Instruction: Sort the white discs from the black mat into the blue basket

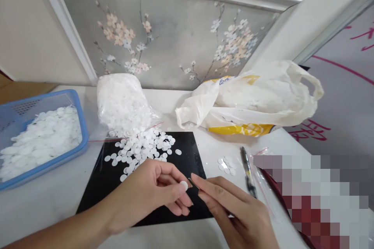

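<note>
Between thumb and forefinger, my left hand [157, 186] pinches a small white disc [184, 185] above the black mat [96, 190]. Just to its right, my right hand [233, 206] grips a thin metal piece [194, 184]; most of it is hidden by the fingers, so its kind does not show. The metal tip points toward the disc, and I cannot tell whether they touch. Behind my left hand, a loose pile of white discs [143, 144] spreads over the mat from the mouth of a clear plastic bag [121, 101] full of them.
A blue basket [83, 124] of white discs stands at left. White-and-yellow plastic bag [257, 105] lies at the back right. A few discs [227, 165], a black pen [248, 173] and a clear zip bag [264, 186] lie at right. A framed flower picture [175, 27] stands behind.
</note>
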{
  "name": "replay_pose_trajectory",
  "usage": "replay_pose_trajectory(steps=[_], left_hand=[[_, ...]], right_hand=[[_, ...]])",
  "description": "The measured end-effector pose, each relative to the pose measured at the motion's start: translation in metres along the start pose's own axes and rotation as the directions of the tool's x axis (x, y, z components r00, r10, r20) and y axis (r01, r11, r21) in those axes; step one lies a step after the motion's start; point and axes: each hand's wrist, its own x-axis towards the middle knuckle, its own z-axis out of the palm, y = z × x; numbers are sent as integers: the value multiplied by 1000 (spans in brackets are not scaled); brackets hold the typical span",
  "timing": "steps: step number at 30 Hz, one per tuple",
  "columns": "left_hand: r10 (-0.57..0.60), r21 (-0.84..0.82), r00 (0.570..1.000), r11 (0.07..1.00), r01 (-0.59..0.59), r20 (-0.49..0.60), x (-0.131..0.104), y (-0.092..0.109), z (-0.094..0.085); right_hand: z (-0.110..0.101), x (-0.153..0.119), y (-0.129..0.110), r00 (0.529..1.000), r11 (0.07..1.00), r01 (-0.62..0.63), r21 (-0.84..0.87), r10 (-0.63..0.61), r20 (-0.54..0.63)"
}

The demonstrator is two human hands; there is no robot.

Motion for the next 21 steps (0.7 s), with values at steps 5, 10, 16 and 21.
replay_pose_trajectory(steps=[5,10,16,21], left_hand=[[50,-11,999,999,-50,9,3,-4,-2],[69,46,997,997,-66,-46,8,-9,-1],[46,10,996,999,-45,-77,9,-23,0],[-24,-34,998,999,23,-58,-2,-41,6]], right_hand=[[-2,3,-4,1000,998,-13,-64,12,-11],[-3,7,16,999,921,-26,-389,39,26],[-8,9,50,997,691,62,-720,-77,11],[15,3,18,985,985,-53,-166,80,156]])
